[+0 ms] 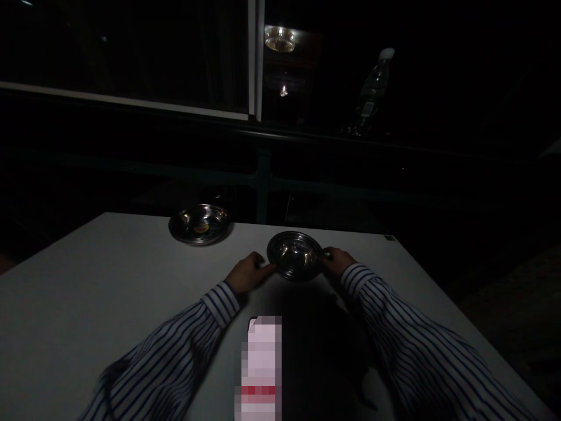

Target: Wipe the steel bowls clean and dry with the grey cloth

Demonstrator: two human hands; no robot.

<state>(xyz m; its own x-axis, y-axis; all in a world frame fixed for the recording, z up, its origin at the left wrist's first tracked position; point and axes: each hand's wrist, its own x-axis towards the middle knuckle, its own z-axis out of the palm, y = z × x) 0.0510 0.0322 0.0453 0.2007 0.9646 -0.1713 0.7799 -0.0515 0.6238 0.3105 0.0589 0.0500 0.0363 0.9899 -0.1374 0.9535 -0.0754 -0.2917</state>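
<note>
A round, shiny metal bowl (294, 255) is between my two hands over the far part of the white table, its inside facing up toward me. My left hand (249, 273) is at its left rim, with the thumb against the edge and the other fingers curled. On the opposite side, my right hand (339, 261) pinches the right rim between thumb and fingers. Dim light hides whether the bowl's base touches the tabletop. Farther left lies a second, wider metal dish (200, 224) with a small yellow and red sticker inside.
The white table (131, 292) has its far edge just beyond the dishes. A bright, pixelated phone-like object (262, 368) lies near me. Behind the table, a plastic bottle (372, 96) with a white cap stands by the dark window (256, 64).
</note>
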